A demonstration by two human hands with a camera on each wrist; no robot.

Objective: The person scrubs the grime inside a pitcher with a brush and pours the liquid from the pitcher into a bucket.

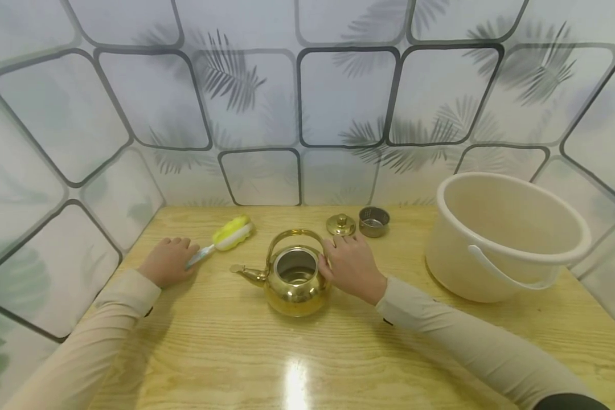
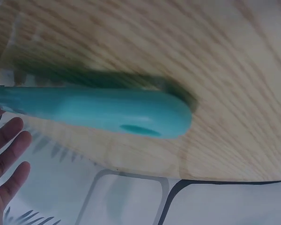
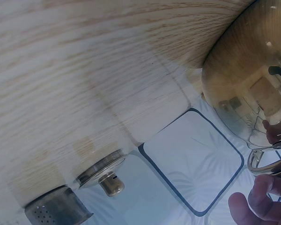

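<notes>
A sponge brush with a yellow and white head [image 1: 232,233] and a pale blue-green handle [image 2: 98,110] lies at the left. My left hand [image 1: 168,262] is at the handle, its fingers [image 2: 11,138] relaxed and spread near the handle's narrow part. A shiny gold kettle [image 1: 296,299] stands upright on the table, lidless, its spout to the left and its hoop handle [image 1: 296,232] raised. My right hand [image 1: 353,266] grips the hoop handle's right side, thumb and fingers around it. Behind the kettle lie its gold lid [image 1: 341,224] and a perforated metal strainer [image 1: 373,221].
A big cream bucket [image 1: 471,273] with a bail handle [image 1: 507,276] hanging at its front stands at the right. The wooden table [image 1: 225,353] meets a patterned wall [image 1: 261,114] at the back and sides.
</notes>
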